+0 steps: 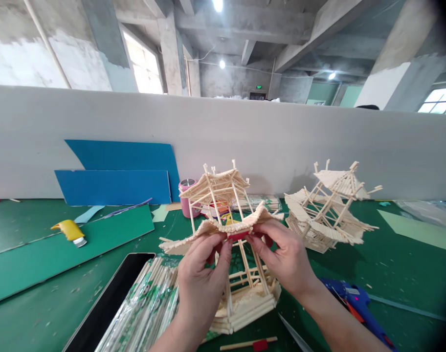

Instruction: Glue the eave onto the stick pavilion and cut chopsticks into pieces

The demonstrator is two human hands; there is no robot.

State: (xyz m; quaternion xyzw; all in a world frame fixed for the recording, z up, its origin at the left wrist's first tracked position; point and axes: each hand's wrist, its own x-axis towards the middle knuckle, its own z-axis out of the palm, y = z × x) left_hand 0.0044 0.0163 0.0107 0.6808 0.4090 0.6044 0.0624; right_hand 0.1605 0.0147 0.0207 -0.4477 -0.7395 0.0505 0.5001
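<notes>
A pavilion model built of pale wooden sticks stands in front of me, with an upper roof, a curved lower roof and a railed base. Just beneath the front edge of the lower roof is a small red strip. My left hand pinches the strip's left end, its fingers partly under the roof. At the other end, my right hand is closed on the strip, thumb and fingertips together. Both hands hide parts of the roof edge and posts.
A second stick pavilion stands right. Packaged chopsticks lie beside a black tablet-like slab. A blue glue gun, a pointed blade and a stick with red paper lie close by. Behind are a pink cup and blue boards.
</notes>
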